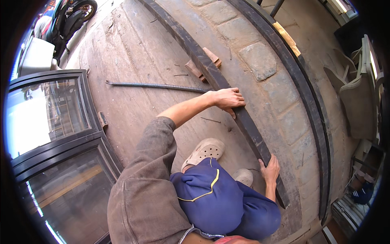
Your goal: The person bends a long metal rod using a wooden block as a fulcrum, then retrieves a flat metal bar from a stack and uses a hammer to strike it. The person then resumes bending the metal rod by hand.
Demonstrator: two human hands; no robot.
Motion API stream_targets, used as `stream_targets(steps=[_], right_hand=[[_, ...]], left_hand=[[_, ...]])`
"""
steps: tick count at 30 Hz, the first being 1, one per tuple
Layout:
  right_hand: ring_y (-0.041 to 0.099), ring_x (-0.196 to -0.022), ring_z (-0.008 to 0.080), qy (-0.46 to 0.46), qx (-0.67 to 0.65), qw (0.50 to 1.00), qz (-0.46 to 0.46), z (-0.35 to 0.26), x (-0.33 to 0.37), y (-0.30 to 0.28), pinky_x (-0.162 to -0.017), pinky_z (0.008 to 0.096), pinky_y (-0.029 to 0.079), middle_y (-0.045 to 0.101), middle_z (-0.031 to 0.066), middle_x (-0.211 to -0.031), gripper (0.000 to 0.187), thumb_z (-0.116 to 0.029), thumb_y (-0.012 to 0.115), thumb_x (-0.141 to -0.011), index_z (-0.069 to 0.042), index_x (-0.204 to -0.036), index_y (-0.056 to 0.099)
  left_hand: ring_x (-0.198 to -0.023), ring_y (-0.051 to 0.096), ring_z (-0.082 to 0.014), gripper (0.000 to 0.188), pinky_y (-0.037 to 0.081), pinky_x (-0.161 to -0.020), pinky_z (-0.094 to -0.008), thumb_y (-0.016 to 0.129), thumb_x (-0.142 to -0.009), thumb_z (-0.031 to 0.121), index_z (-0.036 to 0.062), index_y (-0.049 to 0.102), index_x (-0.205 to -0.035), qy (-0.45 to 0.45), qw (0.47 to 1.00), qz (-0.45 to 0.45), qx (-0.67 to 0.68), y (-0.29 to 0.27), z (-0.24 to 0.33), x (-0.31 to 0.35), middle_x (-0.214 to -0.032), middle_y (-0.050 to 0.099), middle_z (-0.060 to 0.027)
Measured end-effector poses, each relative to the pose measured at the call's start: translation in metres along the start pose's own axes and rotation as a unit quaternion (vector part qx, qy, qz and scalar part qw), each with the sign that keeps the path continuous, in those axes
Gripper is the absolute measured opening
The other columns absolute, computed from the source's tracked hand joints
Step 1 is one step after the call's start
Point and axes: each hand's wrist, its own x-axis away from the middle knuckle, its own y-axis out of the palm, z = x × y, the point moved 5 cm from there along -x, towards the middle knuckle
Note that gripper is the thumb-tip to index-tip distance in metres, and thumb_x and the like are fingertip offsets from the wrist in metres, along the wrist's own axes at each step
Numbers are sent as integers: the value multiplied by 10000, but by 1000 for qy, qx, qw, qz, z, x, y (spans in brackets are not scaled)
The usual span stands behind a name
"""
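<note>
A long dark rectangular beam [254, 136] runs from the far edge down to my right side. It crosses above reddish brick pieces [197, 70]. My left hand [228, 99] is closed over the beam's middle stretch, fingers over its far side. Nearer to me, my right hand [270, 167] grips the same beam close to its near end, the thumb on the top face. To the left of the beam, a ridged steel bar [156, 85] with a flattened end lies on the ground. Its right end is hidden at my left wrist.
A second dark beam [302, 83] lies to the right, beyond stone paving [260, 61]. Black-framed glass panels [61, 138] stand at my left. Small rods [211, 120] lie on the concrete. A motorcycle [71, 20] is far left; chairs [359, 97] are at right.
</note>
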Motion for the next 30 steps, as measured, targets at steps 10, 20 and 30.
stream_targets(steps=[10, 20, 30], right_hand=[[640, -922, 400, -11, -25, 999, -35, -95, -66, -16, -789, 461, 503, 641, 246, -1012, 651, -432, 736, -795, 75, -1149, 533], [650, -976, 295, -58, 69, 991, 95, -101, -130, 3, -799, 408, 503, 653, 185, -1085, 676, -537, 656, -820, 16, -1196, 553], [503, -1183, 301, -79, -92, 962, 243, -87, -50, -27, -1019, 482, 429, 479, 145, -1292, 623, -411, 680, -837, -85, -1321, 463]], left_hand=[[-1129, 573, -291, 668, 375, -1040, -416, 774, -716, 450, 23, 588, -1196, -133, 983, -129, -4, -53, -72, 50, -1157, 629, -133], [-1239, 457, -318, 748, 301, -1121, -447, 809, -677, 301, 42, 469, -1290, -239, 968, -13, -79, -69, -91, 52, -1256, 516, -154], [-1246, 458, -331, 933, 345, -1061, -434, 835, -642, 366, 59, 371, -1392, -60, 997, -46, 15, -16, 56, -90, -1354, 477, -149]])
